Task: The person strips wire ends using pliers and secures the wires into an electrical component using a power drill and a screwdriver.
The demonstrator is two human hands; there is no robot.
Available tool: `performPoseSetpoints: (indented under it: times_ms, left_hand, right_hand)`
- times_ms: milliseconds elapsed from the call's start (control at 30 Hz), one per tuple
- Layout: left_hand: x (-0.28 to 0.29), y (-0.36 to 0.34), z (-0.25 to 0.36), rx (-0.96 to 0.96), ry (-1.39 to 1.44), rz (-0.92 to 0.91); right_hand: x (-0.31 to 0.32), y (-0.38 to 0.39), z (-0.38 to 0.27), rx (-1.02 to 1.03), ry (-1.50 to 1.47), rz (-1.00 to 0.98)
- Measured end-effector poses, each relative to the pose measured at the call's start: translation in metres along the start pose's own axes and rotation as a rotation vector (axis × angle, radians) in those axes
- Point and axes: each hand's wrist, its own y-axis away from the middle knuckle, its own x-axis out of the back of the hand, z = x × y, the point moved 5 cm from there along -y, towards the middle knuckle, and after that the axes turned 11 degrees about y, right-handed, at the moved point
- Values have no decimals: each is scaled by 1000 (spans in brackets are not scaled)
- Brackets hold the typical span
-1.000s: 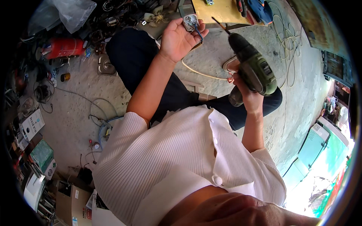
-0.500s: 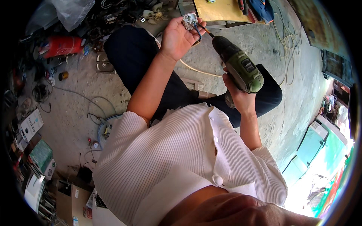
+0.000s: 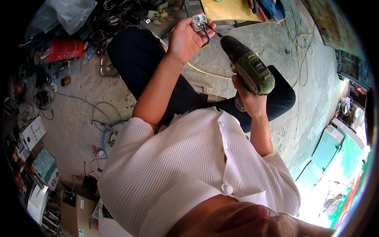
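Note:
My left hand (image 3: 186, 44) is closed round a small white electrical fitting (image 3: 198, 20) near the top of the view, its inner side facing up. A dark blue wire (image 3: 207, 36) hangs from it across my fingers. In my right hand (image 3: 249, 94) is a green and black cordless drill (image 3: 252, 71), gripped by its handle. Its long thin bit (image 3: 214, 31) points up and left, with the tip at or very near the fitting; whether it touches a screw is too small to tell.
A wooden-topped table (image 3: 229, 11) stands ahead, with a blue cloth (image 3: 273, 11) on it. Cable (image 3: 302, 47) lies looped on the concrete floor at right. Dark parts, a red cylinder (image 3: 66, 50) and a metal lid (image 3: 107, 67) crowd the left. Cardboard boxes (image 3: 79, 211) stand lower left.
The drill has shifted slightly up and left, while the fitting stays nearly in place in my left hand. Both grips look the same.

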Motion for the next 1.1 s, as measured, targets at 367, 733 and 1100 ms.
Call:
performPoseSetpoints:
  times_ms: [367, 733, 1100]
  left_hand:
    - [2, 3, -2, -156, -238, 41]
    - [9, 2, 2, -248, -266, 64]
    - [10, 4, 4, -273, -264, 66]
  right_hand:
    - [-9, 4, 3, -74, -170, -124]
    - [-23, 10, 1, -39, -89, -82]
    - [-27, 12, -9, -1, 24, -47]
